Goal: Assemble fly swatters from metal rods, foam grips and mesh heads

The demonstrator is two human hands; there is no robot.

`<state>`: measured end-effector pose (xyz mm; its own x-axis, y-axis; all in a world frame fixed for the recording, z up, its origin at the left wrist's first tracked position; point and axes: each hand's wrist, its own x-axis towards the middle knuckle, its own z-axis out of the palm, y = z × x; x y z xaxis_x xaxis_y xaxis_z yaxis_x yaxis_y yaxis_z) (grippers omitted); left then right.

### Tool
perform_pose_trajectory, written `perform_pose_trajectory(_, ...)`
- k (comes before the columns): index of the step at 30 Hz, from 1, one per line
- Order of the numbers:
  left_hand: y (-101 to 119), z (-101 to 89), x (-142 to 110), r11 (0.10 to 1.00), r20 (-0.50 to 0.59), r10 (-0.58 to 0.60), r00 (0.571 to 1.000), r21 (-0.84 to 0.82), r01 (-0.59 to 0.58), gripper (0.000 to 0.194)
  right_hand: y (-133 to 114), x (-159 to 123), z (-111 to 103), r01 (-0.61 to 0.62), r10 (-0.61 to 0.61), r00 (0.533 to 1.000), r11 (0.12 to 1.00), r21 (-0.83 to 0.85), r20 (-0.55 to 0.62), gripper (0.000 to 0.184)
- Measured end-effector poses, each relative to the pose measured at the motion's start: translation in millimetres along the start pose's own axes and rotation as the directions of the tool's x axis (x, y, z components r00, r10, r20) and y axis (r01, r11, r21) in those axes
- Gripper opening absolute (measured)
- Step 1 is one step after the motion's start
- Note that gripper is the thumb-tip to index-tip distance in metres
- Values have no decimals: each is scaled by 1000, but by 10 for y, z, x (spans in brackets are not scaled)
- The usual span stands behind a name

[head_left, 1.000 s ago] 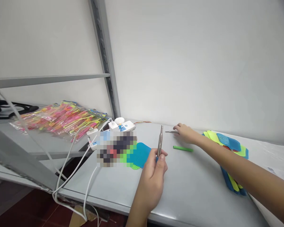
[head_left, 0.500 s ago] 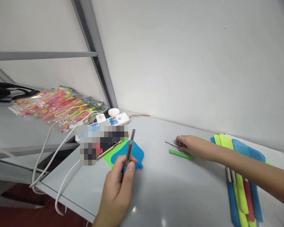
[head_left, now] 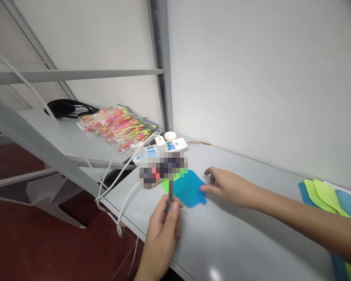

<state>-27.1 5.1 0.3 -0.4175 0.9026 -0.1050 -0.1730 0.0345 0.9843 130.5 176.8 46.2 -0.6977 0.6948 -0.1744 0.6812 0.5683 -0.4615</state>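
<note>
My left hand point(head_left: 163, 230) is closed round a telescopic metal rod point(head_left: 171, 188), which points up from between thumb and fingers; its lower end is hidden in the hand. Just beyond it, a blue fly swatter head point(head_left: 189, 191) lies flat on the grey table point(head_left: 222, 238). A bright green swatter head point(head_left: 165, 184) shows partly under the blue one. My right hand point(head_left: 226, 186) is open, thumb and index finger apart, with the thumb tip at the blue head's right edge. Whether it touches the head I cannot tell.
At the right lie several yellow-green and blue swatters point(head_left: 324, 195), partly behind my right forearm. A white power strip point(head_left: 178, 145) with cables stands at the back corner beside a blurred-out item point(head_left: 163, 169). Plastic-wrapped colourful packs point(head_left: 117, 125) lie on the left shelf.
My view has turned left. My right hand has left the thin metal rod and green tube, which are no longer visible, and moved left to the blue swatter head. My left hand keeps its rod.
</note>
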Motion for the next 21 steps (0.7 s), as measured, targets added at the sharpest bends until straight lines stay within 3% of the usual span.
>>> perform_pose_trajectory(3,-34,-55,-26,1000,36,-27,999,-4,27,37,-201,271,206,-92,92,996,995,48,18,63)
perform_pose_trajectory(11,62,-122,119,976,247,-151,957,-114,183,35,-199,438,259,-228,231,970,973,-41,79,34)
perform_pose_trajectory(14,73,-113,163,986,282,-125,951,-70,151,35,-251,383,314,-249,250,968,965,-84,11,29)
perform_pose_trajectory(18,86,-91,152,994,233,-110,966,45,102,36,-423,238,404,-227,197,968,952,-204,-157,33)
perform_pose_trajectory(21,138,-50,130,987,202,-92,975,149,62,34,-564,179,441,-240,196,963,935,-262,-184,37)
